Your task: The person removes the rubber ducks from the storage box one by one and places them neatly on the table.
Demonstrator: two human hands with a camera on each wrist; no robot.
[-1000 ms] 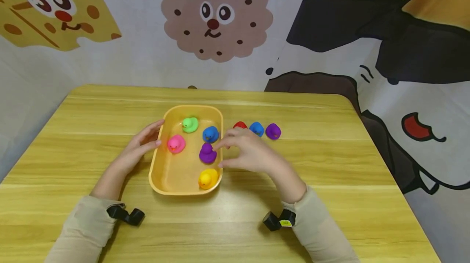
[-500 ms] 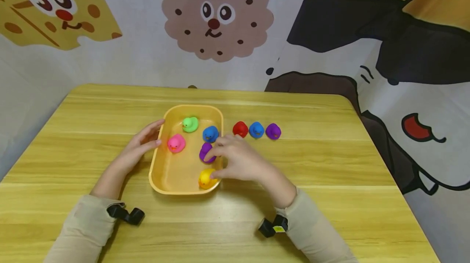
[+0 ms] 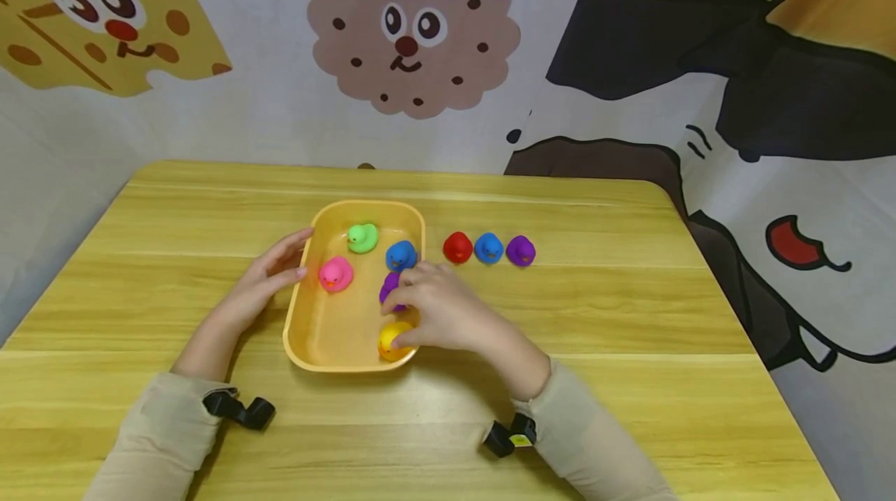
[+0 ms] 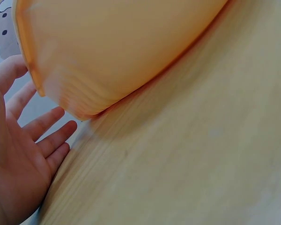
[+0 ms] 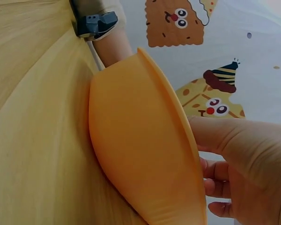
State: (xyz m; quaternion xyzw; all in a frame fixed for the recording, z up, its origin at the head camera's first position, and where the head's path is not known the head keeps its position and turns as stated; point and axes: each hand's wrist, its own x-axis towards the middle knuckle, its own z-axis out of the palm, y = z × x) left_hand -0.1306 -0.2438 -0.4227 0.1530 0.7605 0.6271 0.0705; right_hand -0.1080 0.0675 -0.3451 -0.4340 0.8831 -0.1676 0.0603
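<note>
In the head view a yellow-orange plastic tray (image 3: 301,345) holds green (image 3: 362,238), pink (image 3: 336,274), blue (image 3: 401,256), purple (image 3: 389,289) and yellow (image 3: 393,341) rubber ducks. My left hand (image 3: 262,279) rests at the tray's left rim with spread, relaxed fingers; the left wrist view shows that palm (image 4: 23,159) holding nothing. Over the right rim reaches my right hand (image 3: 441,310), its index finger by the purple duck and its thumb over the yellow duck. Parts of both ducks are covered. In the right wrist view the tray wall (image 5: 136,136) hides them, and the fingers are loosely bent.
Right of the tray, a red duck (image 3: 458,247), a blue duck (image 3: 488,248) and a purple duck (image 3: 521,250) form a row on the wooden table (image 3: 595,314). A cartoon-printed cloth (image 3: 266,120) hangs behind the table's back edge.
My right hand has come from outside the right rim, moving left and nearer to me, over the purple and yellow ducks. The red duck is now uncovered. My left hand stays put.
</note>
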